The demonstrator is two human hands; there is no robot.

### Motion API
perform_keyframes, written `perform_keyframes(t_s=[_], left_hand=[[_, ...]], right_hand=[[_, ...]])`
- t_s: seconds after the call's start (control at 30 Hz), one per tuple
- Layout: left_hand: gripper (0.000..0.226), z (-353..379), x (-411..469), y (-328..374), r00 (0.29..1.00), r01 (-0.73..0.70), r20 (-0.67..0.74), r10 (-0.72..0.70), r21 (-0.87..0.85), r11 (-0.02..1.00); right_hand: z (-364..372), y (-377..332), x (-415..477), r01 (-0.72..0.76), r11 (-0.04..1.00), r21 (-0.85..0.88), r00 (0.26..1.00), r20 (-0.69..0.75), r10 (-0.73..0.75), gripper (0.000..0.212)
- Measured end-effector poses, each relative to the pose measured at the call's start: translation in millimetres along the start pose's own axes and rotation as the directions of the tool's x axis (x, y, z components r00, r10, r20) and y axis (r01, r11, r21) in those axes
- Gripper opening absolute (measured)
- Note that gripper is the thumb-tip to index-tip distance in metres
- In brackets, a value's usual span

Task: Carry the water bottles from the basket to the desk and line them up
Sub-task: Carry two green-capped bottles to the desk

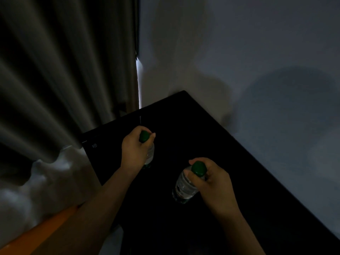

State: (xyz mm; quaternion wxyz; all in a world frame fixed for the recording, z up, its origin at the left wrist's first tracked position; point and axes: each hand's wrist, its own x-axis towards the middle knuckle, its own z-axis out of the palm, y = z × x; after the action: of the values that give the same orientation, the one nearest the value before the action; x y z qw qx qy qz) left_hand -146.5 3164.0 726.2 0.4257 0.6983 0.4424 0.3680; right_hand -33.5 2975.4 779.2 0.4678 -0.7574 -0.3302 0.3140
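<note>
While above the black desk (202, 135), clutching far water bottle (150, 153) in left hand (134, 148), near water bottle (184, 186) in right hand (211, 179), fingers curled round each green-capped neck.

Nothing can be read in this dim view. The right bottle (184, 188) carries a dark label band (179, 193) with a reddish patch, but its print is too blurred to make out. Any print on the left bottle (150, 153) is lost in the dark. A small pale round mark (94, 145) sits near the left corner of the black tabletop (184, 126), too small to tell.
</note>
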Motion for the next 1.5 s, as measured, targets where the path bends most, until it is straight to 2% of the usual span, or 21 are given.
perform_keyframes(t_s=[0.17,0.53,1.07,1.3,1.5], left_hand=[[0.014,4.0,15.9,-7.1,0.998,-0.024,-0.051,0.026,0.047,0.999],[0.011,1.4,15.3,-14.3,1.000,-0.003,0.002,0.003,0.060,0.998],[0.010,0.3,19.5,-19.9,0.999,0.023,0.035,-0.025,0.051,0.998],[0.014,-1.1,18.9,-15.2,0.999,0.025,0.044,-0.029,0.088,0.996],[0.015,-7.8,23.3,-1.0,0.992,0.018,0.117,-0.043,0.207,0.978]], right_hand=[[6.5,8.5,9.7,0.015,1.000,-0.022,1.000,-0.007,-0.015,0.016],[21.2,13.9,44.9,0.013,0.987,-0.160,0.999,0.032,-0.008,0.019],[47.8,0.6,84.5,0.051,0.976,-0.210,0.997,-0.051,-0.063,0.024],[43.7,0.7,74.3,-0.003,0.957,-0.289,1.000,-0.019,-0.003,0.041],[32.1,-4.5,63.2,-0.053,0.925,-0.376,0.993,0.078,0.088,0.072]])
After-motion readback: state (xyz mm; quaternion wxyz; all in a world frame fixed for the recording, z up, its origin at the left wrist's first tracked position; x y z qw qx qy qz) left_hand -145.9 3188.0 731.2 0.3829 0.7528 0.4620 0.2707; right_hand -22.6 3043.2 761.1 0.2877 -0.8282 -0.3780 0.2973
